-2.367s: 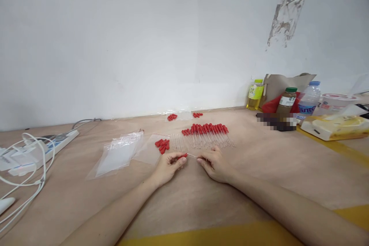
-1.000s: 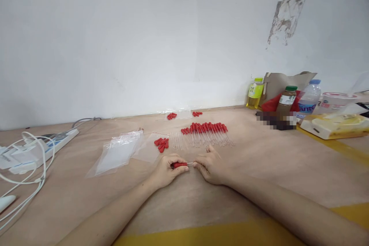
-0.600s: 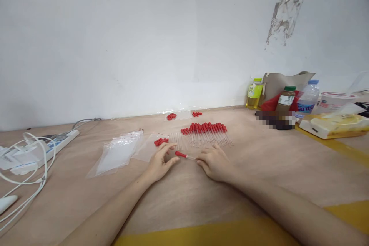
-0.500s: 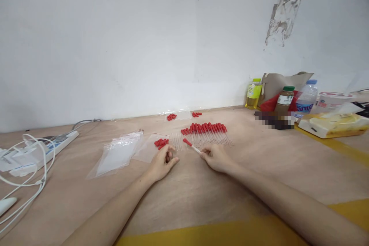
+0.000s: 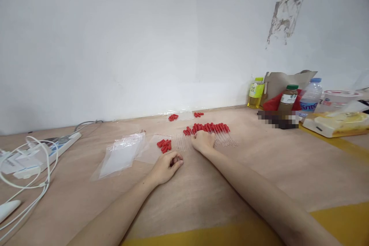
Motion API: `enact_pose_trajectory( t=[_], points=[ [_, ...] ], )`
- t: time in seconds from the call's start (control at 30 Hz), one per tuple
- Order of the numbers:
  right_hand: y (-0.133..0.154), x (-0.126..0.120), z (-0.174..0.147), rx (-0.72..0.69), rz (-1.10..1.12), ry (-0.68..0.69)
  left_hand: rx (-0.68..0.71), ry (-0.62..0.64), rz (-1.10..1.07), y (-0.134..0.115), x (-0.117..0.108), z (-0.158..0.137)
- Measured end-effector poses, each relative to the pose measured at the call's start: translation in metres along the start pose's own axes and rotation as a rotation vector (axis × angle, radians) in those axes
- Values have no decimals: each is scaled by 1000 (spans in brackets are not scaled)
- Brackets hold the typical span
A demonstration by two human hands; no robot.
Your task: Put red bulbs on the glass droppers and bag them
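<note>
My right hand (image 5: 204,140) rests on the row of glass droppers with red rubber bulbs (image 5: 220,127). Its fingers are drawn together at the row's left part, and the back of the hand hides their tips and whatever they hold. Bare glass tubes (image 5: 179,142) lie side by side left of that hand. Lower and to the left, my left hand (image 5: 168,166) lies on the table with loosely curled fingers and the thumb apart, nothing visible in it. Just beyond it, a small heap of loose red bulbs (image 5: 164,145) sits by a clear bag (image 5: 150,153).
More red bulbs (image 5: 173,117) lie on clear plastic by the wall. A stack of clear bags (image 5: 121,157) is on the left, beyond it a power strip (image 5: 65,147) with white cables (image 5: 47,177). At right stand bottles (image 5: 255,94), a paper bag (image 5: 272,82) and a tissue pack (image 5: 337,125).
My right hand has moved up and forward from the near side onto the dropper row; the dropper it held is now out of sight. My left hand has drawn back slightly from the loose bulbs.
</note>
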State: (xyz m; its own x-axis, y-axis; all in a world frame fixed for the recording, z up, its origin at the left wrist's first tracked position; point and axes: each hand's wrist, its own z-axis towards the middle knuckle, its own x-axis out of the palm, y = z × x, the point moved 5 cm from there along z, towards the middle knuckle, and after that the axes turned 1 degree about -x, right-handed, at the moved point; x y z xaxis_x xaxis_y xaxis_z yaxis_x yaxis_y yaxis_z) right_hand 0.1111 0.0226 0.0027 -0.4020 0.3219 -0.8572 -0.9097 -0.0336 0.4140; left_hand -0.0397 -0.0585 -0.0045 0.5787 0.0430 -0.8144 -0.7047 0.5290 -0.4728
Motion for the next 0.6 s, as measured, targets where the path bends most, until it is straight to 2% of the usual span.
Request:
enact_pose_trajectory(
  t=[0.37,0.6],
  points=[
    [0,1,-4,-44,-38,32,16,5,23,-2,0,0],
    [14,2,-17,-209,54,9,18,-1,30,-1,1,0]
  ],
)
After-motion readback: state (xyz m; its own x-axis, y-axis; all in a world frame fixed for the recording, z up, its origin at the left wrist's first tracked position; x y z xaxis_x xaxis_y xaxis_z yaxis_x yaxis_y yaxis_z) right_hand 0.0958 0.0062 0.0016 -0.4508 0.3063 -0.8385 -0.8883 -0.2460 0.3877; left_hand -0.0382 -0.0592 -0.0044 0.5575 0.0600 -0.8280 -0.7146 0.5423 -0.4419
